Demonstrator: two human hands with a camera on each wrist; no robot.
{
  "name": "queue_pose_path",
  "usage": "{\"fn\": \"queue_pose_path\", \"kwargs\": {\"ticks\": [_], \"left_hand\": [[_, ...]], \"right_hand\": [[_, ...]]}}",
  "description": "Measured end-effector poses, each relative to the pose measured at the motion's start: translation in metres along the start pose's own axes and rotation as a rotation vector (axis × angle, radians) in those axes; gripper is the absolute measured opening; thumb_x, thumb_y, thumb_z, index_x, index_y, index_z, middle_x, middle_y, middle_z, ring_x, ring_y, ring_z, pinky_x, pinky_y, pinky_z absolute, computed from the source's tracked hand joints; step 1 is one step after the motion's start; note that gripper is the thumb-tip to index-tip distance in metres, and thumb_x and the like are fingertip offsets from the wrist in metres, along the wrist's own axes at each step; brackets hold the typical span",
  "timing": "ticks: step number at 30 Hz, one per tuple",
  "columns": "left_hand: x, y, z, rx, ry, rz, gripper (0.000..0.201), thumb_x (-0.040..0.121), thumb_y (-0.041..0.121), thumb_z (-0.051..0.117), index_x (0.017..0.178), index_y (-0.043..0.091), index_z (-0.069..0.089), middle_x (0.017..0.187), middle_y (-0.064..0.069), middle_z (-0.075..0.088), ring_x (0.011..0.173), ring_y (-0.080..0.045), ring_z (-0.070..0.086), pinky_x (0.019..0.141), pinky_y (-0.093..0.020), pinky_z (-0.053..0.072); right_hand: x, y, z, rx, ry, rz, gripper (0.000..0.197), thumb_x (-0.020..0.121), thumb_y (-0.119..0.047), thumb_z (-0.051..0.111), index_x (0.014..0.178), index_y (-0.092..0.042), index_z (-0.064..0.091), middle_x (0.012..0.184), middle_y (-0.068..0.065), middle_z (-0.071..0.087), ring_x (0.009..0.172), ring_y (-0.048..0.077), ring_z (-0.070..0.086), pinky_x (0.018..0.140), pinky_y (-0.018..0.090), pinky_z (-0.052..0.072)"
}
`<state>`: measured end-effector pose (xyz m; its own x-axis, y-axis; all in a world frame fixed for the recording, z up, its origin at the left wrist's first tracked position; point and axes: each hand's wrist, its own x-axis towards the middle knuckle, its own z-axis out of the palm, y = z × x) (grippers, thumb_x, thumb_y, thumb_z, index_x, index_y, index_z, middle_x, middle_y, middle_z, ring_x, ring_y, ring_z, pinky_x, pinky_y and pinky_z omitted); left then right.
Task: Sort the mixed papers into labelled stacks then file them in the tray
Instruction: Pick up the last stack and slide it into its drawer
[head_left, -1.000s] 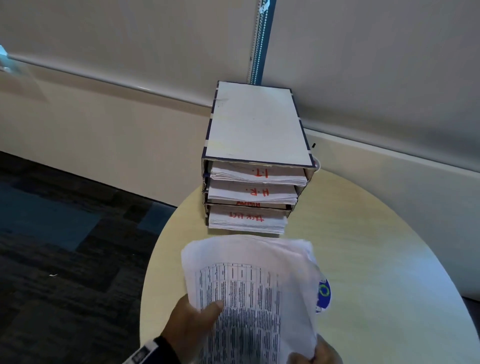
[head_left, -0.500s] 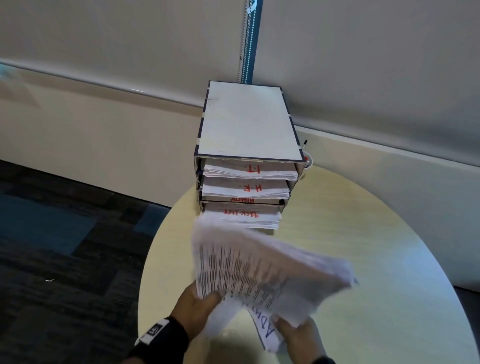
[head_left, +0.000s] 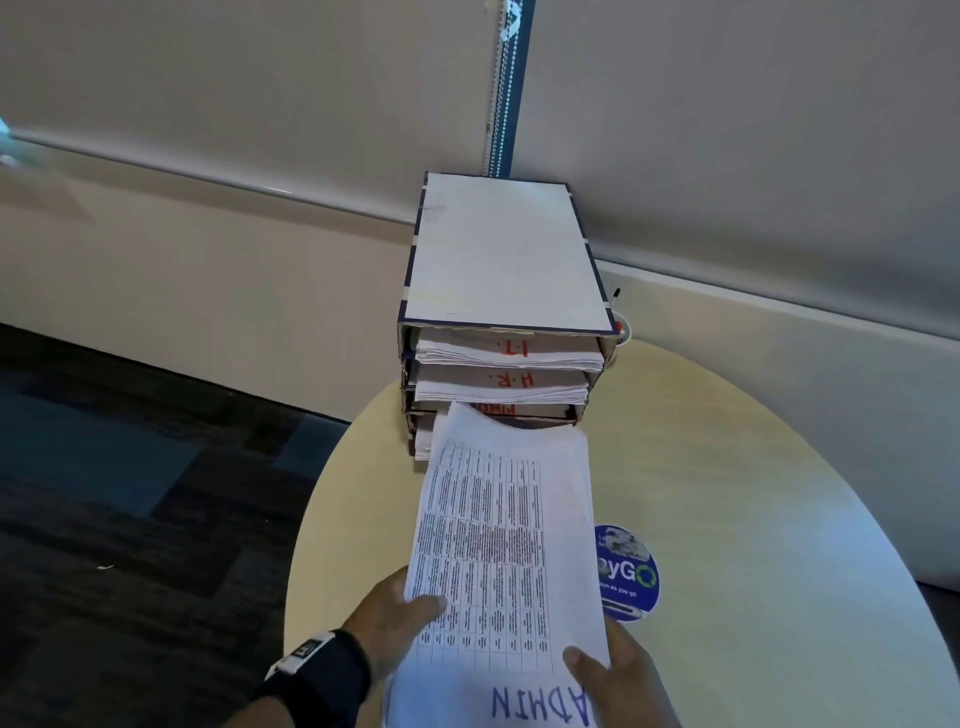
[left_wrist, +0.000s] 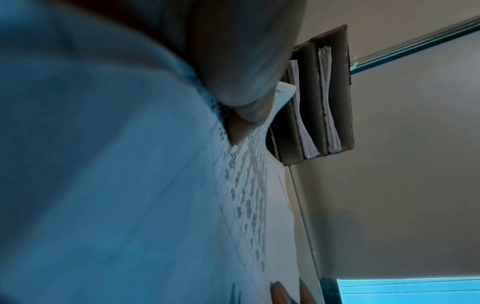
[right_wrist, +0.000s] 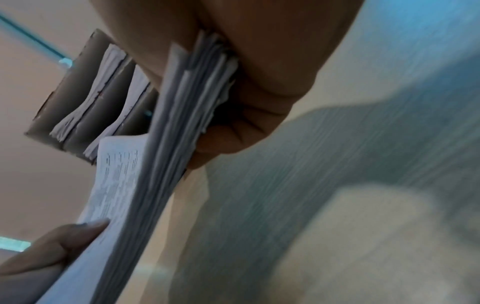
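A cardboard file tray (head_left: 498, 260) with stacked shelves stands at the far edge of a round pale table (head_left: 753, 519). Its top shelf holds a paper stack (head_left: 509, 352) marked "I.T." in red, written upside down from the wearer's side. The shelf below holds a stack (head_left: 501, 387) marked "H.R." in red. Under that, a shelf shows red lettering (head_left: 498, 410) too covered to read, and the lowest stack (head_left: 423, 441) shows only its left corner.

Both hands hold a thick stack of printed table sheets (head_left: 498, 545) whose far end reaches the mouth of a lower shelf. Its near edge reads "ADMIN" in blue. The left hand (head_left: 389, 618) grips the stack's left edge, thumb on top; the right hand (head_left: 618, 670) grips its near right corner, thumb on top.

A round blue sticker (head_left: 631, 577) on the table, just right of the stack, shows "yGO" in part.

The right wrist view shows the stack's layered edge (right_wrist: 182, 115) pinched between thumb and fingers, which the head view hides. The left wrist view shows a top sheet's far corner (left_wrist: 283, 92) curling at the tray front.
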<state>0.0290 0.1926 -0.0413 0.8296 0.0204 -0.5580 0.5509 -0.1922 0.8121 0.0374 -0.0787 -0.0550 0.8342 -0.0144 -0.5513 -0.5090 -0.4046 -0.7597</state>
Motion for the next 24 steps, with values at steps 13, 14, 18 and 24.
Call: {"fn": "queue_pose_path", "kwargs": {"ticks": [13,14,18,24], "left_hand": [[-0.002,-0.003,-0.004,-0.135,0.002,0.05,0.04,0.089,0.03,0.064,0.128,0.027,0.058,0.123,0.017,0.067,0.122,-0.012,0.056,0.106,-0.035,0.042],[-0.005,-0.004,-0.003,-0.132,0.01,0.068,0.036,0.088,0.03,0.064,0.124,0.029,0.06,0.118,0.019,0.069,0.119,-0.009,0.059,0.103,-0.033,0.044],[-0.004,0.003,-0.006,-0.175,0.031,0.073,0.034,0.092,0.025,0.062,0.126,0.027,0.059,0.12,0.014,0.069,0.116,-0.009,0.06,0.103,-0.034,0.044],[0.019,0.019,-0.024,-0.153,0.004,0.099,0.061,0.081,0.043,0.065,0.139,0.029,0.05,0.137,0.011,0.057,0.128,-0.013,0.051,0.111,-0.04,0.037]], "right_hand": [[0.0,0.001,-0.013,0.037,-0.069,-0.051,0.038,0.09,-0.012,0.068,0.124,-0.025,0.059,0.105,-0.017,0.068,0.097,0.0,0.061,0.066,0.008,0.047],[-0.002,0.001,-0.014,0.052,-0.08,-0.051,0.036,0.09,-0.012,0.068,0.122,-0.026,0.059,0.105,-0.018,0.068,0.097,-0.001,0.061,0.064,0.007,0.048],[0.002,-0.002,-0.014,0.075,-0.076,-0.104,0.03,0.09,-0.007,0.067,0.113,-0.027,0.063,0.101,-0.013,0.073,0.093,0.005,0.066,0.067,0.011,0.051],[0.016,-0.014,-0.005,0.172,-0.134,-0.089,0.042,0.079,-0.024,0.07,0.12,-0.029,0.066,0.114,0.0,0.074,0.108,0.03,0.069,0.098,0.056,0.051]]}}
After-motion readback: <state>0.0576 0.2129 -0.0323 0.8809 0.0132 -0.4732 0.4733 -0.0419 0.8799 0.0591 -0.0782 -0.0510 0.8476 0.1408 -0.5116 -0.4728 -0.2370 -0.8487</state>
